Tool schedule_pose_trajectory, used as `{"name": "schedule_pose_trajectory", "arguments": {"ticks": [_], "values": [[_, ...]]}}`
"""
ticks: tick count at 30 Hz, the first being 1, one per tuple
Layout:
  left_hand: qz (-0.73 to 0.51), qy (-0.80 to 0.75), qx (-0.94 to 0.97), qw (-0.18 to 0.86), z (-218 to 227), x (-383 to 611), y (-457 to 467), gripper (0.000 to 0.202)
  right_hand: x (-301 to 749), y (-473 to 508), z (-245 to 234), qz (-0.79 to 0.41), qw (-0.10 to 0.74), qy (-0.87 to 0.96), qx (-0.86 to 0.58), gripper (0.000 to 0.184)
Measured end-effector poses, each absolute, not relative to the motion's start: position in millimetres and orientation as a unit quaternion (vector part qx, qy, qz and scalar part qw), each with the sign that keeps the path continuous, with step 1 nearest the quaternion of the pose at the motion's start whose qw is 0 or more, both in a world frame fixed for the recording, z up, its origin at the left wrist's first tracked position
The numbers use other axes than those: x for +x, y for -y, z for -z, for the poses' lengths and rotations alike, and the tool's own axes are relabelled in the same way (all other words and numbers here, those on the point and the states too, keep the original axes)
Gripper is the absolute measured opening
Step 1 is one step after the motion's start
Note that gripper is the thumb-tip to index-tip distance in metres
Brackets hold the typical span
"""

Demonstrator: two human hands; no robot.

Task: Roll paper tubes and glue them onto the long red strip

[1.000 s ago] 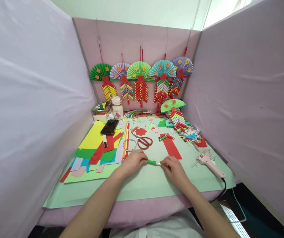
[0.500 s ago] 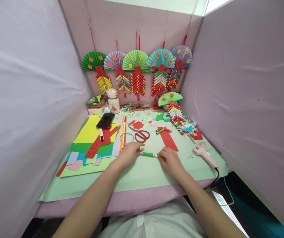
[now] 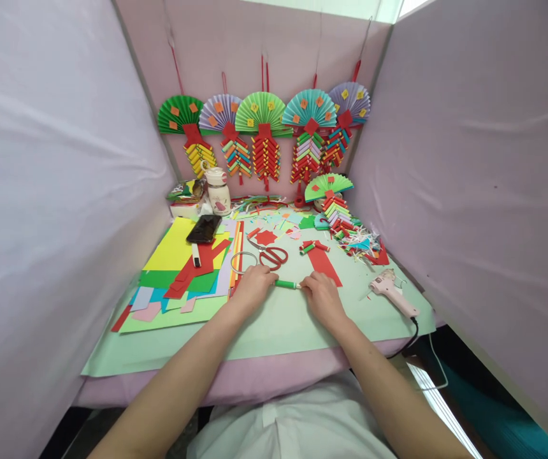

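Note:
Between my hands lies a small green paper roll [image 3: 286, 284] with pale ends, held level just above or on the table. My left hand [image 3: 253, 287] has its fingers closed at the roll's left end. At the other end, my right hand [image 3: 320, 297] pinches the pale tip. Red-handled scissors [image 3: 274, 257] and a thin metal ring [image 3: 234, 262] lie beyond my left hand. A red paper strip [image 3: 326, 266] runs just past my right hand, with several small red and green rolls at its far end. My fingers hide parts of the green roll.
Coloured paper sheets [image 3: 159, 278] and a black phone [image 3: 204, 228] lie at left. A glue gun [image 3: 393, 293] with a cable rests at right, near paper scraps [image 3: 362, 243]. A bottle [image 3: 217, 191] stands behind. Paper fan decorations [image 3: 263, 111] hang on the back wall.
The view has shifted slightly. Both hands remain at the ends of the green paper roll, which sits a little farther from the table's front edge in the picture.

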State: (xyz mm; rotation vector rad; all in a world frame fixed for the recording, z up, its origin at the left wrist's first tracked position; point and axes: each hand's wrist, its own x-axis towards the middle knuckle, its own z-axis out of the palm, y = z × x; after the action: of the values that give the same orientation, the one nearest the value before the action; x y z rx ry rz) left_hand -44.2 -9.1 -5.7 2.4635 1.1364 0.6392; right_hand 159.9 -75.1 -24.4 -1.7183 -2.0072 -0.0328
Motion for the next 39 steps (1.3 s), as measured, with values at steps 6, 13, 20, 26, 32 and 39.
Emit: {"name": "schedule_pose_trajectory", "arguments": {"ticks": [6,13,20,26,32,39], "values": [[-0.209,-0.412,0.874,0.149,7.3,-41.7,8.3,0.024,156.9,70.3,25.6,0.03,0.234,0.732,-0.64,0.016],[-0.192,-0.413,0.888,0.063,10.9,-44.3,7.4,0.033,156.9,69.6,28.2,0.029,0.285,0.718,-0.634,0.014],[-0.25,-0.367,0.889,0.11,2.0,-44.6,13.6,0.037,157.5,72.5,27.1,0.029,0.327,0.726,-0.604,0.016],[-0.213,-0.373,0.895,0.121,6.1,-41.0,10.0,0.023,156.7,74.3,25.6,0.014,0.336,0.736,-0.587,0.015],[-0.221,-0.37,0.888,0.158,4.4,-43.6,13.0,0.02,158.7,75.7,25.9,-0.032,0.333,0.757,-0.561,0.014],[-0.21,-0.379,0.871,0.232,-8.2,-60.4,9.3,0.024,158.5,76.0,26.1,-0.051,0.319,0.766,-0.555,0.015]]}}
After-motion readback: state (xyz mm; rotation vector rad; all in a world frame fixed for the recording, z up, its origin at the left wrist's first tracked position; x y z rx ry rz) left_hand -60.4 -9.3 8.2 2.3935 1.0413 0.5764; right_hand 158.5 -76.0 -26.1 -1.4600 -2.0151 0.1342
